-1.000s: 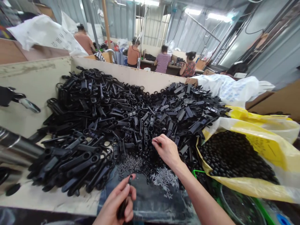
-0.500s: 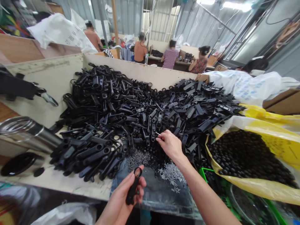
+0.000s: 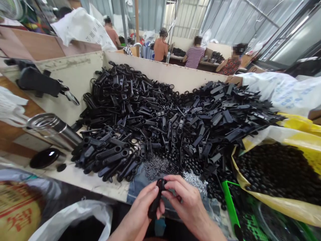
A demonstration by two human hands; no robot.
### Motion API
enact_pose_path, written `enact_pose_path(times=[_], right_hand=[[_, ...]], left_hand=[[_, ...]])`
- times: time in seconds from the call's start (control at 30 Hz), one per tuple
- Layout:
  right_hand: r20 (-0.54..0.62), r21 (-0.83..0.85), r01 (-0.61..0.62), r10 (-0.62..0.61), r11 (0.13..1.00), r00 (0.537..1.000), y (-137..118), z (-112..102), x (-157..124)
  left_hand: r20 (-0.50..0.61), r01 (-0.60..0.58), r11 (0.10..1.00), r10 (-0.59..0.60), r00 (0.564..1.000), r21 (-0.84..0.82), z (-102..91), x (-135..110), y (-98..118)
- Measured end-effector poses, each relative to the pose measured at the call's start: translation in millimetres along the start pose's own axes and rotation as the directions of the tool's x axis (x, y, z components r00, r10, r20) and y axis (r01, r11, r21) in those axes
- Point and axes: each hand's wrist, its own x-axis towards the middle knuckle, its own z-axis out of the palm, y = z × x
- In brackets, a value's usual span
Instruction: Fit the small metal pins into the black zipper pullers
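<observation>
Both hands are raised just above the front edge of the work surface (image 3: 80, 179), close together and pressed in around one elongated black plastic pull (image 3: 155, 204). The left hand (image 3: 136, 214) closes its fingers around the pull's long shank, which hangs downward at a slight tilt. The right hand (image 3: 190, 207) comes in from the other side and pinches the ring-shaped top of the pull between its fingertips (image 3: 170, 187), so the ring is largely hidden. Beyond the hands, a large heap of similar black plastic pulls (image 3: 150, 124) fills the corner formed by two pale board walls (image 3: 163, 72). Nearer the hands, loose black beads (image 3: 193, 164) lie along the heap's front edge, beside two small scatters of tiny metal pins (image 3: 194, 180) on a blue denim cloth (image 3: 139, 184). To the right, an open yellow-and-white sack (image 3: 276, 170) holds a mass of black beads, and a bright green plastic rim (image 3: 229, 207) stands just below it. On the left, a steel cylinder (image 3: 54, 130) lies on its side near a glossy black oval piece (image 3: 44, 158). Three co-workers (image 3: 194, 57) sit or stand at a bench further back, and a fourth person (image 3: 110, 30) is at the far left.
</observation>
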Motion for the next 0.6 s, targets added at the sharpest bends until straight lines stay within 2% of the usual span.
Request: enact_pose_path(times=[0.13,0.27,0.43,0.6], right_hand=[[-0.027,-0.026,0.018,-0.019,0.999,0.999,6.5,-1.9,-2.4],[-0.019,-0.063,0.092,-0.093,0.994,0.995,9.5,-5.0,-3.5],[0.003,-0.129,0.167,-0.168,0.978,0.986,10.7,-4.7,-6.8],[0.039,-0.181,0.185,-0.181,0.966,0.983,8.1,-1.6,-11.0]], left_hand=[[-0.01,-0.025,0.999,0.025,1.0,0.044,-0.7,0.5,-8.1],[-0.008,-0.06,0.994,0.061,0.998,0.086,-5.5,2.0,-15.5],[0.026,-0.079,0.973,0.076,0.997,0.216,-9.3,1.1,-18.1],[0.016,-0.079,0.926,0.079,0.997,0.37,-11.3,-1.5,-16.7]])
